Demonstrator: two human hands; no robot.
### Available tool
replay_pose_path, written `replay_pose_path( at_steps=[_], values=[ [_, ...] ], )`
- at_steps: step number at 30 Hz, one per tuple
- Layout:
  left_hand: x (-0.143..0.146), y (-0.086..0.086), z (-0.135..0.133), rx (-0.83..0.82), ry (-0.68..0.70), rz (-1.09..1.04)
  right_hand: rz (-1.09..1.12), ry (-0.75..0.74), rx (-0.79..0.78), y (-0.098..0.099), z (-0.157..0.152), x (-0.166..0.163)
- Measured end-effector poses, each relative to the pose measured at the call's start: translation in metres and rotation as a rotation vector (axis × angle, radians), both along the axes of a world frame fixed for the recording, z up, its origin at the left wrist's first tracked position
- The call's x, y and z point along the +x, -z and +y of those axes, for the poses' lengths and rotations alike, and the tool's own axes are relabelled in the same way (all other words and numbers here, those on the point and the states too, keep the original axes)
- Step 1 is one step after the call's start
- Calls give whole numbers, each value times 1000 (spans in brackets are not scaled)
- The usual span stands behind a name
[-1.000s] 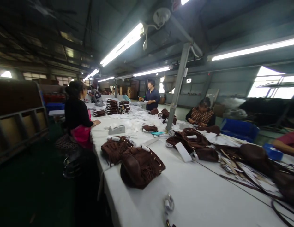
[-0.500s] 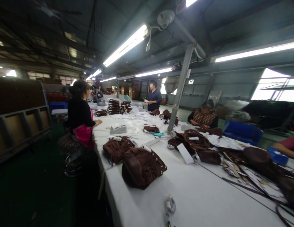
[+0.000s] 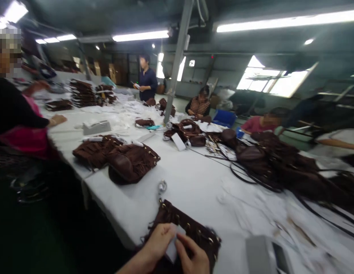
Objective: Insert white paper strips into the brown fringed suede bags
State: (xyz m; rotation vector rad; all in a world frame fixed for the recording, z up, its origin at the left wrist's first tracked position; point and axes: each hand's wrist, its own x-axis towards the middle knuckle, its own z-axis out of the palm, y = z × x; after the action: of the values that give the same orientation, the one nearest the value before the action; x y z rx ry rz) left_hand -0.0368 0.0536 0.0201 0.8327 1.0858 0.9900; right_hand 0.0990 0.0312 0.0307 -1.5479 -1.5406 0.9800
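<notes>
At the bottom of the view, my left hand [image 3: 159,239] and my right hand [image 3: 193,255] meet, with fingers pinched on a small white paper-like piece [image 3: 171,249]. Under them lies a dark brown bag [image 3: 203,241] with gold eyelets along its upper edge, partly hidden by the hands. At the bag's far corner is a small clear-wrapped bundle [image 3: 162,186]. Farther up the table, a brown fringed bag [image 3: 92,152] and a second brown bag [image 3: 134,161] lie side by side, each with a white wrapped piece on top.
A grey device [image 3: 258,253] stands at the lower right. Brown bags and straps [image 3: 279,167] are heaped on the right. A grey post [image 3: 177,64] rises from the table [image 3: 191,182]. Several co-workers sit or stand around it, one in pink [image 3: 23,133] at left.
My view has swung right and down. Both my hands, the white piece and the eyelet bag have come into sight at the bottom, as has the grey device at the lower right.
</notes>
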Motion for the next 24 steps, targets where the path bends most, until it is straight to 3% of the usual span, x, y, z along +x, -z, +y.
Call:
replay_pose_path(
  at_steps=[9, 12, 17, 21, 24],
  values=[
    [-6, -12, -12, -37, 87, -263, 15, 45, 92, -11, -8, -17],
    [-9, -10, -9, -70, 75, -324, 63, 49, 3, -7, -9, -11],
    [-17, -15, -1, -142, 137, -281, 233, 183, -240, -6, 0, -3],
    [-20, -16, 8, -99, 171, -181, 339, 33, -389, -11, 19, -2],
    [-19, -7, 17, -66, 156, -16, 417, -74, -426, -7, 30, 0]
  ],
)
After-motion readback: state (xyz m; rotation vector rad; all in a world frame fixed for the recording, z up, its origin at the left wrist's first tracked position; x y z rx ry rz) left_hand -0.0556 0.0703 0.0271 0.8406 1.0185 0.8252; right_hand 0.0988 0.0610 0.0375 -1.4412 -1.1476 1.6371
